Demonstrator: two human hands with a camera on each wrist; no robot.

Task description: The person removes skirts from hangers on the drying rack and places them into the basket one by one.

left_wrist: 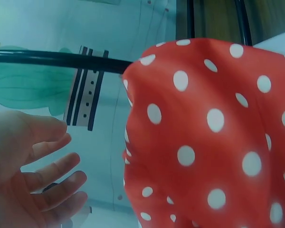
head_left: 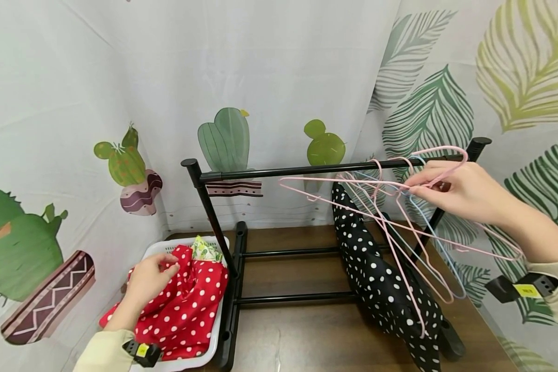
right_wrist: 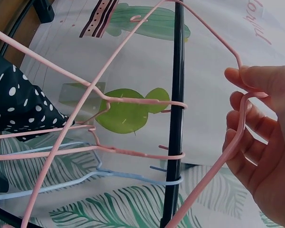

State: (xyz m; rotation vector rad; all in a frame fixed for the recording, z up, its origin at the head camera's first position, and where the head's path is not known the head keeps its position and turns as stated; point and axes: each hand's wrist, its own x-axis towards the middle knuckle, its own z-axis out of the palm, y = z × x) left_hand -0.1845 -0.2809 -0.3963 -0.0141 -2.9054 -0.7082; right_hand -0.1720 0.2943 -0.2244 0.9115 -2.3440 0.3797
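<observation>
My right hand (head_left: 460, 191) pinches a pink hanger (right_wrist: 204, 184) at its neck, just below the hook. The hanger's body stretches out in front of the rack's top bar (head_left: 279, 171). Other pink hangers and a blue hanger (head_left: 446, 253) hook over that bar, and a black garment with white dots (head_left: 376, 274) hangs among them. My left hand (head_left: 151, 276) hovers with loosely bent fingers above a red cloth with white dots (head_left: 195, 310). In the left wrist view there is a gap between those fingers and the red cloth.
The red cloth lies in a white basket (head_left: 217, 338) left of the black rack, with a green and yellow patterned cloth (head_left: 206, 250) behind it. The rack's lower bars (head_left: 297, 298) cross above the wooden table (head_left: 288, 336). Patterned curtains stand close behind and on both sides.
</observation>
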